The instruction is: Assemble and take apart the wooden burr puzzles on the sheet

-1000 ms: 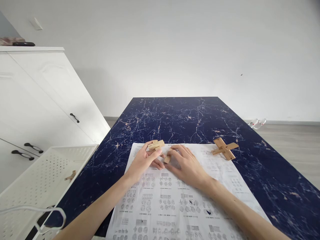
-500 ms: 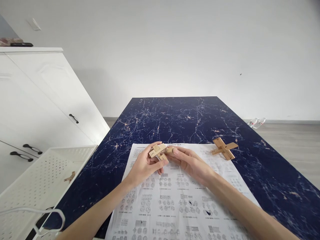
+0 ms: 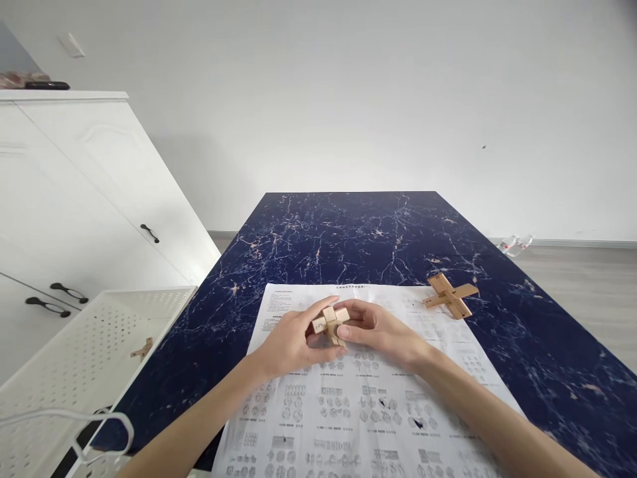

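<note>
Between my two hands is a small wooden interlocking puzzle (image 3: 329, 321), a cluster of pale crossed blocks with a dark mark on one end. My left hand (image 3: 287, 340) wraps it from the left, fingers behind and thumb along the near side. From the right, my right hand (image 3: 381, 332) grips it too, thumb on its front and fingers curled behind. The hands hide part of the puzzle. Below them lies a creased instruction sheet (image 3: 343, 425) printed with rows of small diagrams. On its right edge rests another wooden puzzle (image 3: 450, 297), shaped like a cross.
The sheet lies on a dark blue marbled table (image 3: 348, 232). To the left stands a white perforated bin (image 3: 99, 332) with a small wooden piece (image 3: 142, 350) in it and a white cable (image 3: 74, 415) across it. A white cabinet (image 3: 94, 199) rises behind.
The block my right hand held at the puzzle's right side now sits against the cluster. My right thumb has come onto the puzzle's front, and the cluster has turned and shifted slightly right and nearer.
</note>
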{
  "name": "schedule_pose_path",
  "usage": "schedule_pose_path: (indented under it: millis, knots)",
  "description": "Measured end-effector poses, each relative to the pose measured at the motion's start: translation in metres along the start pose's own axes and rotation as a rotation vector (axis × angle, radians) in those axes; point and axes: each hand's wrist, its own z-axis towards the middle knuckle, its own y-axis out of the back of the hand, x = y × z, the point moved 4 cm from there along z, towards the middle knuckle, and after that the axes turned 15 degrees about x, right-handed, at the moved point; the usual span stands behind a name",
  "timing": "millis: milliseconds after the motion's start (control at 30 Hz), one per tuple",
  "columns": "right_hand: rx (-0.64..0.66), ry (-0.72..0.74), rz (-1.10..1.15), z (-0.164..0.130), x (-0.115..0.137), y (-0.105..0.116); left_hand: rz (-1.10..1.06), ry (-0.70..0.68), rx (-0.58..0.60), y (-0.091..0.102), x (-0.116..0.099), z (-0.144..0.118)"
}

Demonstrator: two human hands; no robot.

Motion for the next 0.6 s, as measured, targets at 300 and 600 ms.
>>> schedule_pose_path:
  millis: [300,600]
  knots:
    - [-0.016,0.086,-0.409,-0.002,0.010,-0.010,-0.055,-0.039,-0.032,0.001,0.002,0.000]
    - [-0.037,0.068,-0.551,-0.004,0.011,-0.011,-0.199,-0.108,-0.075,0.007,-0.008,-0.003]
